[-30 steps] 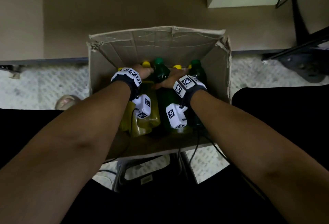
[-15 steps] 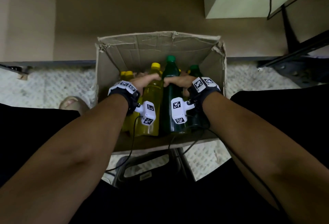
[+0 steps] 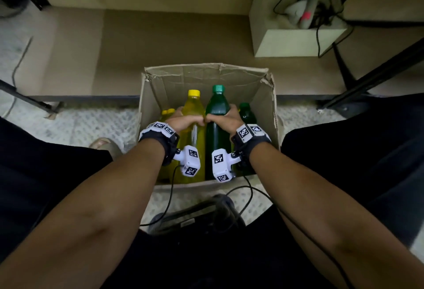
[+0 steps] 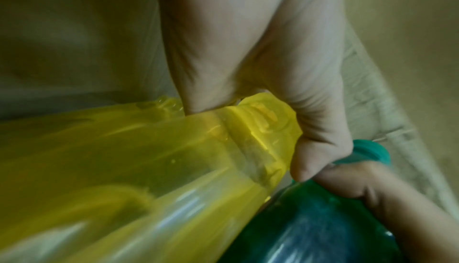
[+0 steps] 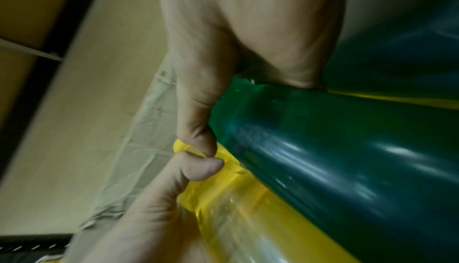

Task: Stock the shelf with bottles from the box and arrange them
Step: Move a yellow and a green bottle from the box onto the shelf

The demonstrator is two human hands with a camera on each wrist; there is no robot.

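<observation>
An open cardboard box [image 3: 266, 105] stands on the floor between my knees. My left hand [image 3: 183, 121] grips a yellow bottle [image 3: 194, 107] just below its shoulder, its fingers curled round the yellow bottle [image 4: 174, 169] in the left wrist view. My right hand [image 3: 226, 120] grips a dark green bottle [image 3: 216, 105] the same way, thumb on the green bottle [image 5: 347, 149]. Both bottles stand upright side by side, raised, caps above the other bottles. My two thumbs touch between them. More yellow bottles [image 3: 167, 112] and another green bottle [image 3: 246, 111] stay in the box.
The low shelf board [image 3: 160, 43] lies just behind the box, beige and wide. A pale box [image 3: 296, 43] with a device and tangled cables on top sits at its right. Black shelf posts [image 3: 371, 75] slant at right and left. A dark bag [image 3: 199, 217] lies in front of the box.
Both hands have lifted their bottles up out of the box, the caps now well above the other bottles. My head has tipped up, showing more of the shelf.
</observation>
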